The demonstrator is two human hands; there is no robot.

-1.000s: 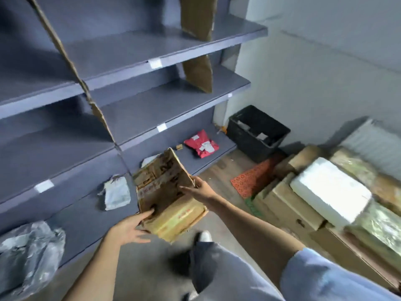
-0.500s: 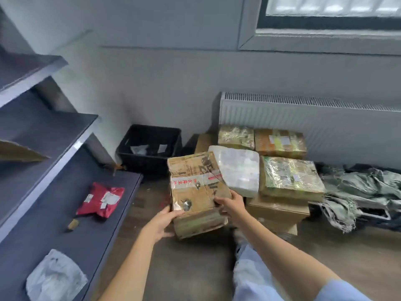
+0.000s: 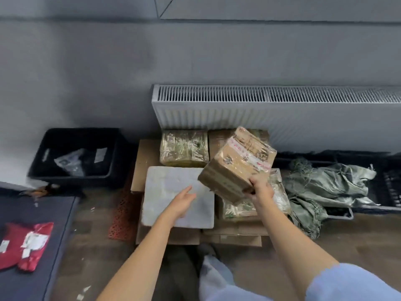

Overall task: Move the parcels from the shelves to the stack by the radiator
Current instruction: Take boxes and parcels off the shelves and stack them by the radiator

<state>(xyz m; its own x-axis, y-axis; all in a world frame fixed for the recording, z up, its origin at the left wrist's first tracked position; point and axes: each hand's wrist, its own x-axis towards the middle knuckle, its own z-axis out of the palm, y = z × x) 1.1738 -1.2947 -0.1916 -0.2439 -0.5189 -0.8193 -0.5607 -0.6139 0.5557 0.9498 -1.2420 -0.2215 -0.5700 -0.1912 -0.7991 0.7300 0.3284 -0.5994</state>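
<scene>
Far left: red mailer (image 3: pixel 26 246) lies flat on the grey shelf (image 3: pixel 54 213), white labels up.

Black crate (image 3: pixel 73 157) on the floor against the wall holds a crumpled clear bag and a white slip of paper; other contents too dark to tell.

Stack in front of the radiator (image 3: pixel 271 114): white foam box (image 3: pixel 169 192) at near left on flattened cardboard, film-wrapped parcel (image 3: pixel 184 147) behind it.

My left hand (image 3: pixel 183 202) is above the foam box, fingers straight and loose, holding nothing.

My right hand (image 3: pixel 259 190) grips the taped cardboard parcel (image 3: pixel 236 164) by its near lower corner, fingers curled round the edge. Parcel is in the air over the right side of the stack, tilted, long axis running from near left up toward the radiator at far right.

Right: green netting sacks (image 3: pixel 325 187) heaped over a dark crate (image 3: pixel 386 187).
</scene>
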